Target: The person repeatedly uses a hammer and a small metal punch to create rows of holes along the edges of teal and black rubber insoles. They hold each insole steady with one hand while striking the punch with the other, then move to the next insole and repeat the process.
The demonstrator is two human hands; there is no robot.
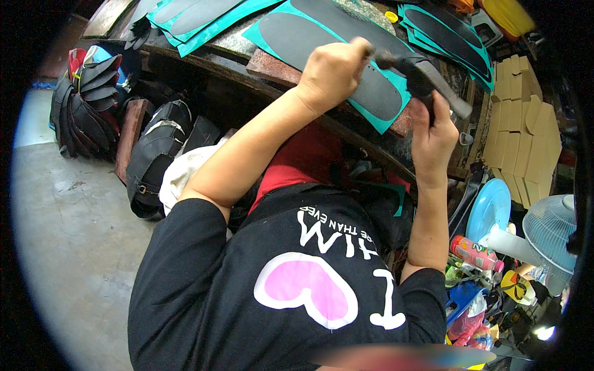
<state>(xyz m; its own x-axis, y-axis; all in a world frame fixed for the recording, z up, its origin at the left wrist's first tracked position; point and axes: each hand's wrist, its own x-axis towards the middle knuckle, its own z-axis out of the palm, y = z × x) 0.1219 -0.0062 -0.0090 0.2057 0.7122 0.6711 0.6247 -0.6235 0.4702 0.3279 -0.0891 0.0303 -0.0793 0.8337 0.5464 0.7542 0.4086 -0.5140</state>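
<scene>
Over the bench, my left hand (334, 73) is closed in a fist, its fingertips beside the near end of a dark tool. What those fingers hold, if anything, is hidden. My right hand (435, 135) has its thumb and fingers raised around a dark, hammer-like tool (436, 81), smeared by motion; a dull metal tip shows at its lower right end. Beneath both hands lies a teal sheet (382, 126) bearing long grey rounded shapes (377, 93). It rests on a reddish block (275, 69) at the bench edge.
More teal sheets with dark oval shapes (198, 15) lie at the far left, and another stack (451, 31) at the far right. Black curved pieces (90, 117) stand bundled at left. Folded brown cardboard (523, 133), a fan (549, 232) and a pink bottle (475, 252) are at right.
</scene>
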